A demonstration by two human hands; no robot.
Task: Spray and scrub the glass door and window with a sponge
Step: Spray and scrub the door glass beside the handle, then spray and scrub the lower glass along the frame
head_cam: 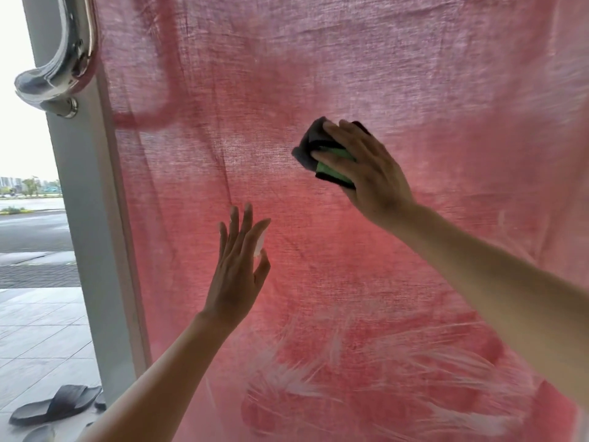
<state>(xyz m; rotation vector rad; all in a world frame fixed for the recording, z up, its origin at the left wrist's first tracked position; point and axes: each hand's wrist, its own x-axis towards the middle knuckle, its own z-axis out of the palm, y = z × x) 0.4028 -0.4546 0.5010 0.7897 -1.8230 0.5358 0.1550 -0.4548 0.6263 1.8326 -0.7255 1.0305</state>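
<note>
The glass door (414,74) fills most of the view, with a pink-red cloth hanging behind the pane. My right hand (369,169) presses a green sponge (334,167), wrapped with a dark grey cloth (307,145), flat against the glass at middle height. My left hand (237,269) rests lower and to the left, palm against the pane, fingers spread and pointing up, holding nothing. White soapy streaks (366,362) smear the lower part of the glass. No spray bottle is in view.
The white door frame (95,250) runs down the left side, with a curved chrome handle (63,59) at the top left. Beyond the frame lie outdoor paving and a road. Dark slippers (57,403) sit on the tiled floor at the bottom left.
</note>
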